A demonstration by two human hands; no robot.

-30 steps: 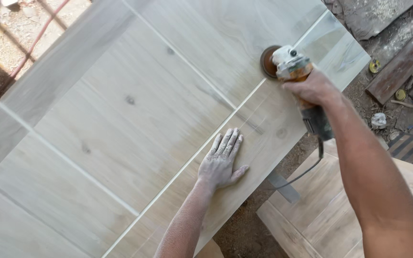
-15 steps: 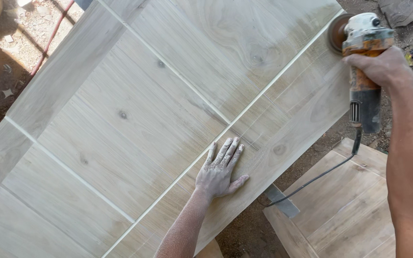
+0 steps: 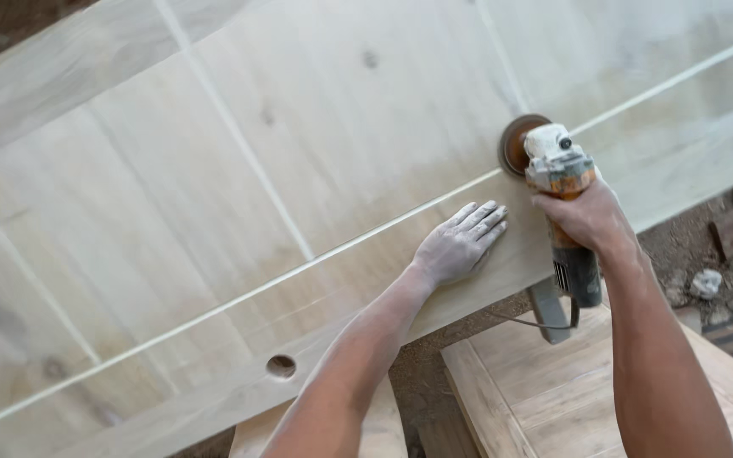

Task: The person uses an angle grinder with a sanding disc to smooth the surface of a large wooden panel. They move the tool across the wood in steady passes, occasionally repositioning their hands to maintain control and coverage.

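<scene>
Nearest, at six o'clock: one lower wooden panel (image 3: 553, 390) beneath the work, pale slats, partly hidden by both forearms. Beside it at four o'clock, bare dirt floor (image 3: 723, 263) with a few scraps and a stone.

Above that, filling most of the view: one large wooden door (image 3: 239, 195), pale and dusty, laid flat, crossed by light grooves between its panels. One round bored hole (image 3: 281, 366) near the lower edge at seven o'clock.

Just right of centre: left hand (image 3: 460, 242) flat on the door's lower rail, palm down, fingers spread and slightly fanned, coated in dust, pinching nothing. At two o'clock from it: right hand (image 3: 587, 216) wrapped around the body of one angle grinder (image 3: 562, 195), fingers curled tight on the housing. One brown sanding disc (image 3: 517, 144) at the tool's far end, resting on or just over the groove line; contact hard to tell. One dark cord (image 3: 528, 322) trailing from the grinder's tail toward five o'clock.

For sanding well, as a judgement: disc kept nearly flat with light, even pressure, travelling along the grain; bracing palm well apart from the disc; cord behind the tool, off the edge.

Count: two hands, one grinder, one disc, one door, one hole.
</scene>
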